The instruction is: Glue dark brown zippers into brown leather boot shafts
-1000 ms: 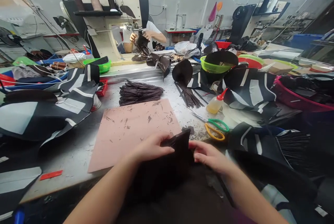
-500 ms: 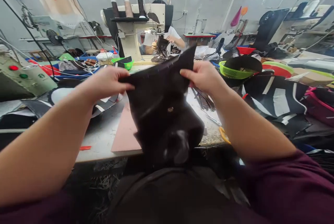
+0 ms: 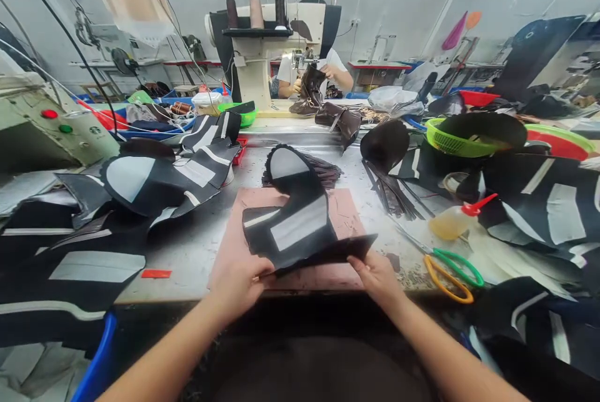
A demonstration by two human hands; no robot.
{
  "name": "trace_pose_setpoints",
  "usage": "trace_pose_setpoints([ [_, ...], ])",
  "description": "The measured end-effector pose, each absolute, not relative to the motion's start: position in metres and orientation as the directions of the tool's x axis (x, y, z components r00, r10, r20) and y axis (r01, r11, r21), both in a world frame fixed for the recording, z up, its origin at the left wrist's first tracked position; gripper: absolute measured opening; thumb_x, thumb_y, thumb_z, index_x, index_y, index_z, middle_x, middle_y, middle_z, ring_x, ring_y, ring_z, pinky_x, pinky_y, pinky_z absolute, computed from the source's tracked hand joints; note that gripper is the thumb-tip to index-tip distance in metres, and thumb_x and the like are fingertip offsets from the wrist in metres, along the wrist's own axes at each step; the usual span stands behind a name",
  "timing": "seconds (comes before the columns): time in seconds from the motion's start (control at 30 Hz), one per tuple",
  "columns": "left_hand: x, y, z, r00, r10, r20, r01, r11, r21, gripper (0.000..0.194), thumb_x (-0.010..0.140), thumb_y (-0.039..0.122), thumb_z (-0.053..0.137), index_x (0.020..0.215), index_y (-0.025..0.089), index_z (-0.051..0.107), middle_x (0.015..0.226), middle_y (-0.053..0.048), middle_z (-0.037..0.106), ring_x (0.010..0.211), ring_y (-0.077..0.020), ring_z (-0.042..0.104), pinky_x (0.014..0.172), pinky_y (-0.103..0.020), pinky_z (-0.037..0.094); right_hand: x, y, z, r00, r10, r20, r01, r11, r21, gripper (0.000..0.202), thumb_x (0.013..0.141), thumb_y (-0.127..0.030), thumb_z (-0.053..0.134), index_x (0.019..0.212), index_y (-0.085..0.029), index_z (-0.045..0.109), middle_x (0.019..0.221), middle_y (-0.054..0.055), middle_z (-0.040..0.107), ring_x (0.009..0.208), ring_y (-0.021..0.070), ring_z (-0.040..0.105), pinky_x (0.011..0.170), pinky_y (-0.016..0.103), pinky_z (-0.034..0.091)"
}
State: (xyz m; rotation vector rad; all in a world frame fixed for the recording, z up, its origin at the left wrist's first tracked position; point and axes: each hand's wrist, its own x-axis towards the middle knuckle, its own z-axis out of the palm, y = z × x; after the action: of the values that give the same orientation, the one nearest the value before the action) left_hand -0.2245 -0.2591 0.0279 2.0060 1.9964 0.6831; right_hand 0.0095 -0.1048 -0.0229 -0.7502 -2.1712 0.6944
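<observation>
A dark boot upper (image 3: 300, 217) with pale backing patches lies over the pink board (image 3: 229, 227), its lining side facing up. Its near edge is pinched between the thumb and fingers of my left hand (image 3: 241, 286). My right hand (image 3: 377, 274) grips the right corner, where the leather tilts up off the board. The rounded end of the piece points away from me, close to a bundle of thin dark strips (image 3: 323, 170). Part of the near edge is hidden by my fingers.
Scissors (image 3: 450, 274) and a glue bottle (image 3: 452, 221) lie to the right. More boot uppers are piled on the left (image 3: 187, 170) and right. At the back, a co-worker's hands (image 3: 332, 70) hold a brown boot (image 3: 309, 89) by a sewing machine (image 3: 276, 45).
The boot upper was held up with its smooth dark side showing. Both hands have lowered it onto the pink board, and its patched lining side now faces up.
</observation>
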Motion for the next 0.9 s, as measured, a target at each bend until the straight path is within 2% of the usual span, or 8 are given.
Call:
trace_pose_setpoints([
  [0.1,-0.221,-0.250,-0.002,-0.130,0.926,-0.354,0.531,0.367,0.763,0.021,0.072,0.033,0.050,0.082,0.017,0.057,0.074,0.000,0.059,0.068,-0.0155,0.056,0.059,-0.025,0.044,0.014,-0.108,-0.046,-0.550,0.794,0.260,0.489,0.558,-0.670,0.045,0.084,-0.050,0.035,0.066,-0.018,0.061,0.056,0.005,0.062,0.053,0.0182,0.059,0.051,0.027,0.044],
  [0.23,-0.223,-0.236,-0.014,-0.197,0.800,-0.567,0.382,0.595,0.707,0.026,0.065,0.034,0.051,0.082,0.014,0.052,0.067,0.001,0.052,0.053,-0.0122,0.050,0.044,-0.022,0.040,0.010,-0.106,-0.048,-0.423,0.860,0.285,0.662,0.508,-0.551,0.038,0.077,-0.054,0.047,0.058,-0.020,0.051,0.042,-0.002,0.048,0.038,0.0138,0.045,0.041,0.025,0.034],
  [0.37,-0.224,-0.228,-0.021,-0.207,0.792,-0.575,0.418,0.603,0.680,0.019,0.062,0.030,0.052,0.074,0.015,0.050,0.059,0.003,0.049,0.046,-0.0109,0.047,0.039,-0.021,0.035,-0.011,-0.124,-0.030,-0.498,0.577,0.647,0.460,0.808,-0.367,0.026,0.078,-0.035,0.054,0.059,-0.020,0.047,0.048,-0.002,0.046,0.043,0.0110,0.043,0.046,0.023,0.033],
  [0.47,-0.220,-0.228,-0.027,-0.221,0.803,-0.553,0.457,0.586,0.669,0.016,0.061,0.028,0.054,0.069,0.015,0.051,0.057,0.003,0.050,0.047,-0.0111,0.048,0.041,-0.020,0.033,-0.042,-0.143,-0.013,-0.815,0.258,0.518,0.020,0.907,-0.421,0.014,0.081,-0.023,0.048,0.068,-0.019,0.051,0.059,0.000,0.052,0.054,0.0118,0.047,0.052,0.023,0.035],
  [0.63,-0.231,-0.237,-0.020,-0.220,0.814,-0.538,0.523,0.564,0.640,0.024,0.059,0.038,0.061,0.065,0.016,0.056,0.055,0.002,0.054,0.051,-0.0139,0.052,0.044,-0.022,0.033,-0.092,-0.150,-0.014,-0.886,0.463,-0.028,0.214,0.354,-0.911,0.013,0.078,-0.026,0.047,0.067,-0.019,0.045,0.058,-0.003,0.048,0.052,0.0094,0.044,0.049,0.021,0.034],
  [0.73,-0.256,-0.232,-0.006,-0.302,0.820,-0.487,0.589,0.562,0.582,0.040,0.057,0.055,0.063,0.060,0.016,0.057,0.055,-0.001,0.057,0.055,-0.0166,0.054,0.048,-0.024,0.035,-0.101,-0.145,-0.023,-0.852,0.461,-0.249,0.324,0.091,-0.942,0.015,0.075,-0.031,0.048,0.065,-0.021,0.041,0.049,-0.007,0.040,0.044,0.0080,0.037,0.043,0.019,0.029],
  [0.8,-0.272,-0.218,0.001,-0.463,0.838,-0.288,0.631,0.540,0.557,0.045,0.063,0.060,0.056,0.069,0.016,0.061,0.065,-0.004,0.062,0.064,-0.0195,0.057,0.054,-0.026,0.040,-0.102,-0.142,-0.026,-0.834,0.436,-0.339,0.358,-0.041,-0.933,0.013,0.071,-0.030,0.048,0.065,-0.021,0.041,0.046,-0.009,0.037,0.040,0.0069,0.033,0.040,0.018,0.026],
  [0.9,-0.281,-0.189,0.005,-0.499,0.866,-0.010,0.637,0.375,0.673,0.037,0.077,0.042,0.049,0.100,0.015,0.060,0.092,-0.008,0.065,0.083,-0.0205,0.059,0.068,-0.029,0.045,-0.101,-0.141,-0.026,-0.795,0.400,-0.456,0.379,-0.259,-0.888,0.011,0.063,-0.028,0.050,0.066,-0.021,0.042,0.043,-0.010,0.037,0.036,0.0053,0.030,0.037,0.017,0.021],
])
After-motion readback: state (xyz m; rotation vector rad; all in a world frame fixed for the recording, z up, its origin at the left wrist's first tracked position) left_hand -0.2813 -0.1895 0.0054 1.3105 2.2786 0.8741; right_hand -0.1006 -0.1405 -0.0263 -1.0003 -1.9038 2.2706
